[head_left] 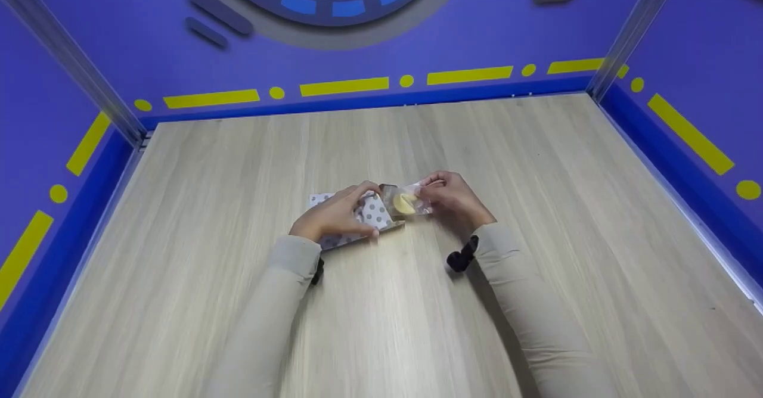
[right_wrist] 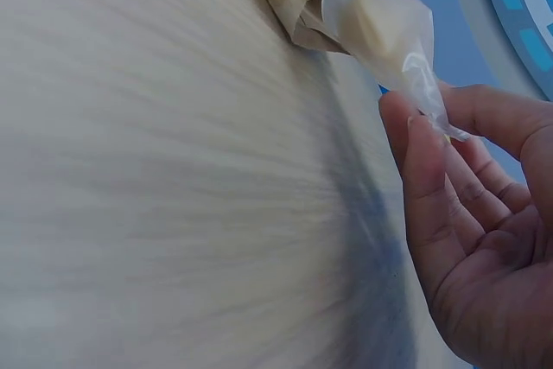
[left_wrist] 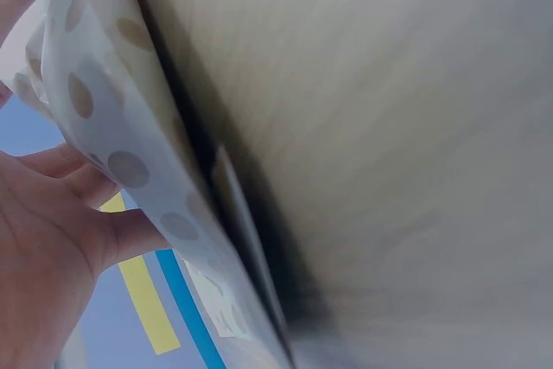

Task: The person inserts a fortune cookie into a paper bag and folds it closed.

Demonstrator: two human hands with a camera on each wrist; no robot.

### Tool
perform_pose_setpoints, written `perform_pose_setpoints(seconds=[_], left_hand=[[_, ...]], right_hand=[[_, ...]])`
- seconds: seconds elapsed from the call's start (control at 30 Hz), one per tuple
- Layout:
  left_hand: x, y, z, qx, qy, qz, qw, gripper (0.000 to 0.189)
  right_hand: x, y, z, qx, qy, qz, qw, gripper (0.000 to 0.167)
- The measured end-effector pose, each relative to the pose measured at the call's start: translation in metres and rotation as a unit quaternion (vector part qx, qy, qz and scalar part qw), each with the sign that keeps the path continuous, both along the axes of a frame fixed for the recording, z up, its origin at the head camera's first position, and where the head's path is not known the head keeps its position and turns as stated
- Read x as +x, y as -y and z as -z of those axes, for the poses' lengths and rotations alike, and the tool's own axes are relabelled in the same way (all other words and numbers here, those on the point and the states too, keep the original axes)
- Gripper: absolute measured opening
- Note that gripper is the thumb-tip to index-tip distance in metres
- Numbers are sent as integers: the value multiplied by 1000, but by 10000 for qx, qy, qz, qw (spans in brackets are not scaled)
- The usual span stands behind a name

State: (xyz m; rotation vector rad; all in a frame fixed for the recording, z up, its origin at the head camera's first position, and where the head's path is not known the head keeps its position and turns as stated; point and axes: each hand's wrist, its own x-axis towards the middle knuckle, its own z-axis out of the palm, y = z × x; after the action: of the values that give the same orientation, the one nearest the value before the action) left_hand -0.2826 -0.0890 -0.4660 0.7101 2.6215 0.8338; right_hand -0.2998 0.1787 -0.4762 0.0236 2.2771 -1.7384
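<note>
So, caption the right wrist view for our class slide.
A right hand pinches a translucent plastic wrapper with a pale yellow rounded piece inside.

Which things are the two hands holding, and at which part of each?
Right hand: clear packet, by its outer end. Left hand: dotted package, by opposite edges near its open end.

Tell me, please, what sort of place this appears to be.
Probably a purpose-built work booth: a wood-grain table is enclosed on three visible sides by printed purple-blue panels, with metal posts at the two far corners.
</note>
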Motion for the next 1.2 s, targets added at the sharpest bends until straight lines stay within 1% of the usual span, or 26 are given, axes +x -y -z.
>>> perform_pose_setpoints(seconds=[0.17, 0.43, 0.57, 0.7, 0.8, 1.03, 1.2], left_hand=[[0, 0, 0, -18, 14, -15, 10000, 77], [0, 1, 0, 29, 3, 17, 10000, 75], [0, 1, 0, 41, 2, 25, 10000, 74], [-1, 1, 0, 168, 7, 125, 9998, 77], [-1, 1, -1, 239, 41, 174, 9996, 79], [-1, 2, -1, 220, 26, 163, 9996, 81], [0, 1, -1, 192, 43, 112, 9997, 80]], right_hand=[[-2, 8, 2, -40, 55, 87, 9999, 15], [-3, 21, 0, 123, -143, 27, 9998, 15], [-3, 26, -1, 207, -172, 6, 9996, 18], [-3, 33, -3, 423, -234, -2, 9988, 18], [-3, 38, -3, 482, -257, 15, 9985, 17], [-3, 44, -4, 379, -274, 75, 9989, 19], [-3, 44, -1, 388, -397, 44, 9984, 20]])
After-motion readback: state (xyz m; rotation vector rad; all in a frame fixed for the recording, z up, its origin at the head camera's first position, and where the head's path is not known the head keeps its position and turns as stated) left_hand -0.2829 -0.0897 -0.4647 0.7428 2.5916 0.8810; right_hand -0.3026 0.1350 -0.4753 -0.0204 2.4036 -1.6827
